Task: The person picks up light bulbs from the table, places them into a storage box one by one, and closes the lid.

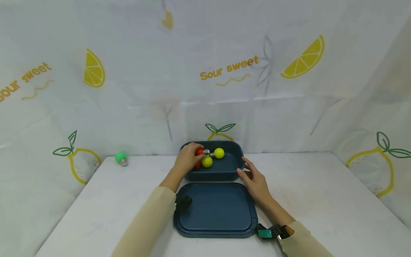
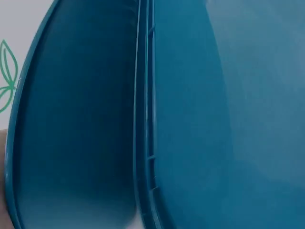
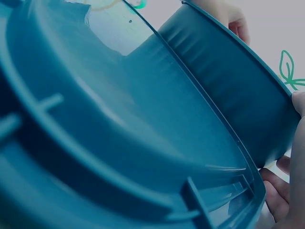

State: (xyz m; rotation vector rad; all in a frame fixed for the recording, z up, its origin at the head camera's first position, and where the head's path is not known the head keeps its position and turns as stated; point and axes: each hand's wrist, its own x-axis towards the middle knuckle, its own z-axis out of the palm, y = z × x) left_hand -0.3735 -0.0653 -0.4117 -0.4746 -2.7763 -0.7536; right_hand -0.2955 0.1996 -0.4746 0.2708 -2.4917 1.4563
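A dark blue plastic box [image 1: 233,164] stands at the far side of the table, with several small light bulbs inside. My left hand [image 1: 186,159] reaches over its left end and pinches a red light bulb [image 1: 199,151] between thumb and fingers. Just below that bulb lie another red bulb [image 1: 197,165] and a yellow bulb [image 1: 207,162]; a second yellow bulb [image 1: 219,153] lies farther right. At the box's near right corner, my right hand [image 1: 257,184] grips the wall. In the right wrist view its thumb [image 3: 299,102] is at the rim and fingers are lower down.
A dark blue lid [image 1: 215,208] lies flat in front of the box, between my forearms. Near the table's far left corner is a green bulb [image 1: 121,157]. Behind the table hangs a white curtain [image 1: 144,71] printed with lemons.
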